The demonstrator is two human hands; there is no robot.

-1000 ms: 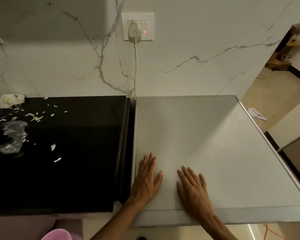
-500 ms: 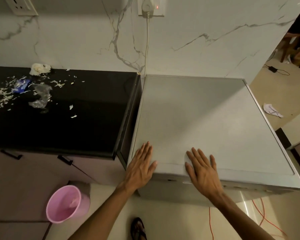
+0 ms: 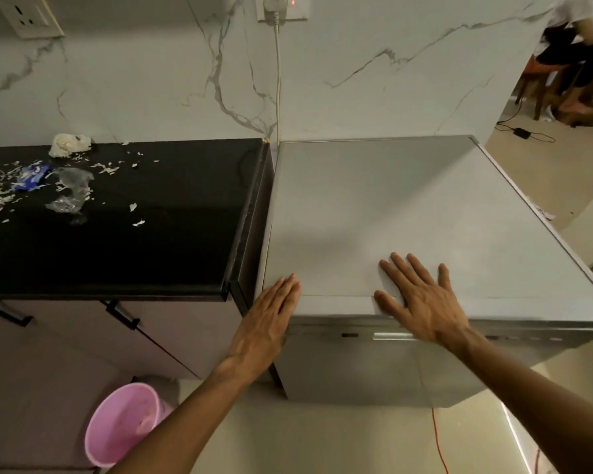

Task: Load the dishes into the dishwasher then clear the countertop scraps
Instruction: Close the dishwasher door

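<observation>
Two empty, flat palms, the left hand [image 3: 269, 316] and right hand [image 3: 421, 299], rest on the shut dishwasher [image 3: 408, 213] beside the black countertop [image 3: 151, 241], where light, flimsy scraps [image 3: 65, 186] likely need sweeping rather than pinching.

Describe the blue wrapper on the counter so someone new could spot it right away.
Start at the glossy black countertop left of the grey dishwasher. Near its far left lies a crumpled blue-and-white wrapper, among white scraps beside a clear plastic film. It is the only blue thing there.
</observation>
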